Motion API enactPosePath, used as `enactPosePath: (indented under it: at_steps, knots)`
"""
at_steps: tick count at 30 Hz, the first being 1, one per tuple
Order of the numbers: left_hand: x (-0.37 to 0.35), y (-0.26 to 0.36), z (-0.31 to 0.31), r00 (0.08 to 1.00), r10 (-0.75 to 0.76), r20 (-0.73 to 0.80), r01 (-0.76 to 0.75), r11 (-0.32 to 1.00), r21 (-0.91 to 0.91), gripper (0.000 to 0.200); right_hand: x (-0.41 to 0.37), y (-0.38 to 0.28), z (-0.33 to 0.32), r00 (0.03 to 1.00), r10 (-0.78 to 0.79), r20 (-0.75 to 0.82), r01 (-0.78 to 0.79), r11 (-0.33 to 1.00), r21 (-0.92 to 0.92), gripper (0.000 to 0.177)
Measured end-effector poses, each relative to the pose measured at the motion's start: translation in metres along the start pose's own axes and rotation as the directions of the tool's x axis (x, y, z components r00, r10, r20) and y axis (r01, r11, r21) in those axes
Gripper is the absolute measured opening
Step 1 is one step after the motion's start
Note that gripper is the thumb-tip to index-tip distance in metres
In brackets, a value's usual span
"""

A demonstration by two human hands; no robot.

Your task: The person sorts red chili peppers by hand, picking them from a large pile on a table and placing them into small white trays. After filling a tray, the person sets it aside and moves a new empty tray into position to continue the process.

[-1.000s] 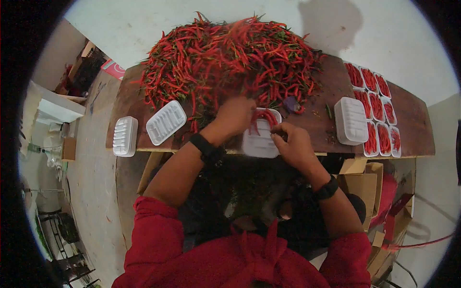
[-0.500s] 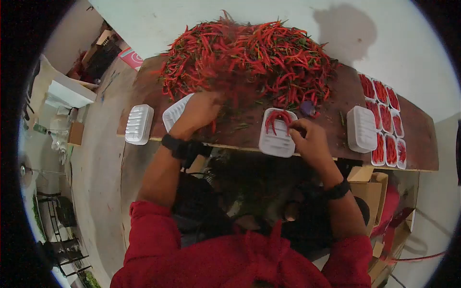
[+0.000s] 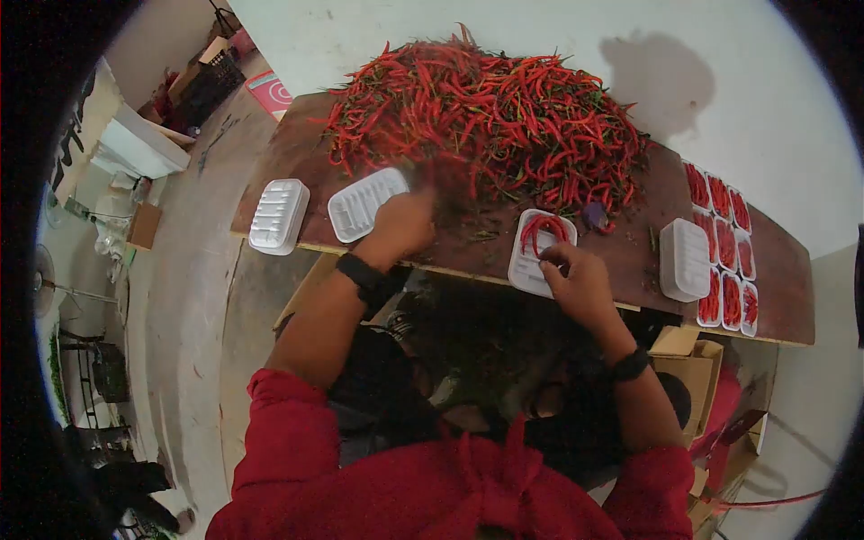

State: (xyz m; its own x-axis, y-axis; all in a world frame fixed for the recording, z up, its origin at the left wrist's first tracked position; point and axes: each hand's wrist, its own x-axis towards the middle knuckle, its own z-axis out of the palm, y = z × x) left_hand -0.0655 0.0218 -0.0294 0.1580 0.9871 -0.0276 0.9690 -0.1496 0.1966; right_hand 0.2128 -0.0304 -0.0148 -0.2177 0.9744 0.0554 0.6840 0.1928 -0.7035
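Observation:
My right hand (image 3: 578, 281) rests over the right side of a white foam tray (image 3: 528, 275), its thumb and fingertips pinched at the end of a red chili pepper (image 3: 537, 231). A few curved red chilies lie together in that tray. My left hand (image 3: 405, 222) is at the front edge of a big heap of red chilies (image 3: 504, 117), its fingers smeared by motion. Just left of this hand, partly behind it, lies another white tray (image 3: 362, 205) with nothing in it.
White trays (image 3: 280, 216) are stacked at the table's left end, and another stack (image 3: 684, 261) stands to the right. Beyond it, several trays filled with chilies (image 3: 727, 243) sit in rows. A small purple object (image 3: 595, 216) lies by the heap. Cardboard boxes (image 3: 688, 369) stand below the table's right side.
My left hand has shifted a little right and down, uncovering more of the left tray. My right hand stays at its tray. The whole view has swung slightly.

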Motion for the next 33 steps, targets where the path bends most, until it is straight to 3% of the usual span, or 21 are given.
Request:
enactPosePath:
  at_steps: [2,3,5,6,8,9,11,12,14,15,23,33]
  knots:
    - [-0.001,0.003,-0.009,0.998,-0.042,0.043,0.046,0.995,-0.09,0.042,-0.004,-0.001,0.003,0.998,0.024,0.058,-0.024,1.0,-0.002,0.021]
    - [-0.001,0.002,-0.01,0.998,-0.038,0.045,0.042,0.995,-0.089,0.042,-0.005,-0.001,0.006,0.998,0.027,0.055,-0.027,1.0,-0.002,0.021]
    - [0.0,0.0,-0.011,0.999,-0.004,0.032,0.014,0.95,-0.312,0.042,-0.008,-0.002,0.013,0.994,-0.016,0.105,0.016,1.0,0.0,0.02]
    - [0.0,0.002,-0.01,0.999,0.001,0.034,0.01,0.95,-0.311,0.042,-0.009,-0.002,0.016,0.995,-0.012,0.101,0.012,1.0,0.001,0.02]
    - [-0.003,0.01,-0.006,0.984,0.171,0.048,-0.12,0.84,-0.528,0.039,-0.01,-0.004,0.021,0.993,-0.063,0.104,0.055,0.996,0.07,0.02]
    - [-0.006,0.018,-0.005,0.983,0.175,0.05,-0.123,0.84,-0.529,0.039,-0.01,-0.006,0.023,0.993,-0.059,0.102,0.052,0.996,0.069,0.02]
    - [-0.016,0.04,-0.006,0.922,0.241,0.304,0.128,0.551,-0.825,0.029,-0.01,-0.009,0.027,0.989,-0.044,0.139,0.02,0.985,0.173,0.022]
    - [-0.021,0.049,-0.004,0.92,0.244,0.305,0.127,0.551,-0.825,0.029,-0.01,-0.009,0.03,0.99,-0.04,0.137,0.016,0.985,0.172,0.022]
    - [-0.027,0.062,0.0,0.866,0.332,0.374,0.257,0.347,-0.902,0.021,-0.012,-0.007,0.038,0.981,0.019,0.195,-0.059,0.977,0.203,0.024]
    - [-0.026,0.066,0.006,0.856,0.357,0.375,0.269,0.313,-0.911,0.017,-0.013,-0.008,0.038,0.981,0.024,0.191,-0.064,0.977,0.204,0.024]
    - [-0.027,0.072,0.009,0.862,0.321,0.392,0.296,0.309,-0.904,0.019,-0.015,0.0,0.038,0.97,0.064,0.234,-0.153,0.909,0.387,0.022]
    - [-0.03,0.071,0.01,0.861,0.333,0.384,0.306,0.263,-0.915,0.02,-0.016,-0.006,0.032,0.946,0.111,0.304,-0.234,0.884,0.405,0.025]
